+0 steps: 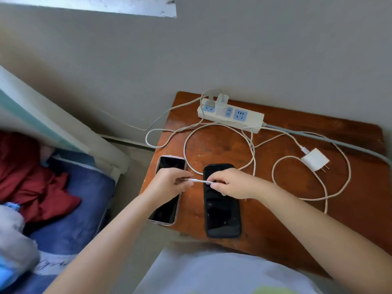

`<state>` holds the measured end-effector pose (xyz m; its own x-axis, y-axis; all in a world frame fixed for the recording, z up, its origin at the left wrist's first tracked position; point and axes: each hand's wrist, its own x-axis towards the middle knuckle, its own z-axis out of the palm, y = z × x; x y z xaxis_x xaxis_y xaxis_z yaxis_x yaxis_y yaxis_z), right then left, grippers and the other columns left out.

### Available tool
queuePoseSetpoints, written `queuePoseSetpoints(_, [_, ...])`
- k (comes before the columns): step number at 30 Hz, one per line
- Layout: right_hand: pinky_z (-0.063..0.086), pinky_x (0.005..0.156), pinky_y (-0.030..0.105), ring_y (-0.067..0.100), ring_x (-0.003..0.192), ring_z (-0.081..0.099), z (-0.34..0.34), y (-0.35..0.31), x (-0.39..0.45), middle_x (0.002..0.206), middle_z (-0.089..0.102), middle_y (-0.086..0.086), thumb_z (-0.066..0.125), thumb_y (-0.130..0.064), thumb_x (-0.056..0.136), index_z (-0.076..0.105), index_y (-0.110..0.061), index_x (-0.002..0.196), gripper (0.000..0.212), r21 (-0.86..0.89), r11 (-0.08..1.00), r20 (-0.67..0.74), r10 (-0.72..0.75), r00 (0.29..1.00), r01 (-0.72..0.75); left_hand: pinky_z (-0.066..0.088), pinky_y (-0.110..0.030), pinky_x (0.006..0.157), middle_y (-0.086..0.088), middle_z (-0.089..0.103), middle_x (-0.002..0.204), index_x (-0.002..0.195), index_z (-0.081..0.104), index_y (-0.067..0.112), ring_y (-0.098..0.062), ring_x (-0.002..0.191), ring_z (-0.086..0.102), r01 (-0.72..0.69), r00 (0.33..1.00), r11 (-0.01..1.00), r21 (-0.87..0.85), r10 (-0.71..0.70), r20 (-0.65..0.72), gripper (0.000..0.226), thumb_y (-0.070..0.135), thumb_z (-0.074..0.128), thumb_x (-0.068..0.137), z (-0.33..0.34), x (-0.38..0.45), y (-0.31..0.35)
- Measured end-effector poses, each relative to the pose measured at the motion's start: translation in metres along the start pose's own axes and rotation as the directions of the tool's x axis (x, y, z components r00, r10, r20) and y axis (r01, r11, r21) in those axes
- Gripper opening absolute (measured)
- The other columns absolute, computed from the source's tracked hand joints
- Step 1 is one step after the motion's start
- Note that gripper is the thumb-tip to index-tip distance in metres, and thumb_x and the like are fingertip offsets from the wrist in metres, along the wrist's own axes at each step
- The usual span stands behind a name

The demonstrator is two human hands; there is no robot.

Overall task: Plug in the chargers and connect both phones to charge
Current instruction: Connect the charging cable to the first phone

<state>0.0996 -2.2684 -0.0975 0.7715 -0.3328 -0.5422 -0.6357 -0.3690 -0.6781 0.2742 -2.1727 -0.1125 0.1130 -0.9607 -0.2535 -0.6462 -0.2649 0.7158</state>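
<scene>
Two phones lie screen-up on a brown wooden table (265,209): a light-edged phone (167,205) at the left and a black phone (221,213) beside it. My left hand (169,182) and my right hand (230,183) both pinch the end of a white charging cable (200,181) just above the phones. A white power strip (244,117) sits at the back with one white charger (221,105) plugged in. A second white charger (315,159) lies loose on the table at the right, prongs bare, with its cable (339,187) looped around it.
The strip's grey cord (339,139) runs off to the right. A grey wall stands right behind the table. A bed with a blue sheet (70,209) and red cloth (31,177) lies to the left, across a narrow gap.
</scene>
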Motion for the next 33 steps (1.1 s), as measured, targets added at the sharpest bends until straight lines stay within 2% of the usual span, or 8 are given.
queuePoseSetpoints(3, [0.036,0.051,0.020,0.011,0.060,0.050,0.007,0.002,0.004,0.079,0.062,0.007,0.040,-0.023,0.096,0.058,-0.016,0.110,0.024,0.042,0.998,-0.082,-0.048,0.995,0.052,0.047,-0.028,0.089,-0.003,0.063,0.108,0.123,0.051,0.014,-0.007,0.094,0.058,0.138,0.981,0.988,0.070,-0.126,-0.148,0.047,0.022,0.067,0.079,-0.001,-0.010,-0.015])
queuePoseSetpoints(7, [0.030,0.045,0.012,0.003,0.046,0.042,0.015,0.012,-0.011,0.057,0.045,-0.007,0.036,-0.014,0.097,0.056,-0.017,0.111,0.025,0.171,0.985,-0.236,0.013,0.972,0.028,0.033,-0.042,0.103,-0.010,0.037,0.140,0.137,0.029,0.017,-0.028,0.129,0.029,0.405,0.911,0.875,0.264,-0.363,-0.194,0.072,0.039,0.065,0.078,-0.001,-0.024,-0.033])
queuePoseSetpoints(10, [0.036,0.056,0.026,0.012,0.049,0.039,0.026,0.011,-0.019,0.056,0.044,-0.002,0.034,-0.006,0.096,0.056,-0.013,0.104,0.024,0.257,0.966,-0.306,0.064,0.950,0.017,0.023,-0.041,0.110,-0.007,0.027,0.149,0.137,0.031,0.020,-0.027,0.138,0.016,0.115,0.990,0.860,0.496,-0.139,0.011,0.060,0.024,0.057,0.083,-0.002,-0.022,-0.038])
queuePoseSetpoints(13, [0.036,0.057,0.012,0.012,0.061,0.046,0.040,0.004,-0.018,0.074,0.050,0.002,0.044,-0.002,0.091,0.063,-0.004,0.101,0.022,0.119,0.993,-0.487,0.070,0.870,-0.013,0.015,-0.041,0.113,-0.003,0.015,0.153,0.139,0.024,0.024,-0.024,0.141,0.003,-0.226,0.957,0.694,0.684,0.028,0.289,0.068,0.015,0.057,0.081,-0.023,-0.009,-0.045])
queuePoseSetpoints(16, [0.045,0.069,0.032,0.033,0.068,0.058,0.062,-0.018,-0.016,0.071,0.062,0.021,0.055,-0.001,0.086,0.068,0.003,0.090,0.014,-0.033,0.999,-0.674,-0.010,0.739,-0.017,0.000,-0.042,0.114,0.001,0.000,0.155,0.142,0.007,0.028,-0.024,0.140,-0.011,-0.586,0.778,0.419,0.694,0.051,0.626,0.082,0.020,0.062,0.082,-0.040,0.003,-0.046])
queuePoseSetpoints(19, [0.052,0.063,0.045,0.032,0.055,0.063,0.088,-0.040,-0.010,0.058,0.066,0.020,0.059,-0.002,0.076,0.070,0.004,0.085,0.015,-0.164,0.985,-0.795,-0.102,0.598,-0.051,-0.003,-0.042,0.114,0.002,-0.002,0.155,0.142,0.001,0.026,-0.021,0.140,-0.013,-0.799,0.578,0.224,0.559,0.030,0.815,0.084,0.018,0.061,0.083,-0.042,0.014,-0.044])
queuePoseSetpoints(27, [0.049,0.070,0.030,0.037,0.074,0.065,0.135,-0.068,-0.001,0.085,0.069,0.026,0.057,0.017,0.076,0.063,0.009,0.097,0.023,0.046,0.985,-0.923,0.105,0.370,-0.164,0.004,-0.040,0.114,-0.010,0.018,0.151,0.141,0.012,0.017,-0.027,0.140,0.012,-0.953,0.302,0.001,0.303,0.100,0.948,0.096,0.038,0.073,0.070,-0.038,0.042,-0.036])
queuePoseSetpoints(33, [0.045,0.058,0.024,0.031,0.057,0.061,0.177,-0.083,-0.013,0.068,0.065,0.022,0.070,0.010,0.069,0.068,0.007,0.085,0.016,0.205,0.944,-0.936,0.267,0.231,-0.260,0.022,-0.039,0.110,-0.011,0.033,0.143,0.139,0.022,0.014,-0.030,0.129,0.029,-0.897,0.442,0.166,0.409,0.321,0.838,0.092,0.057,0.064,0.069,-0.029,0.038,-0.046])
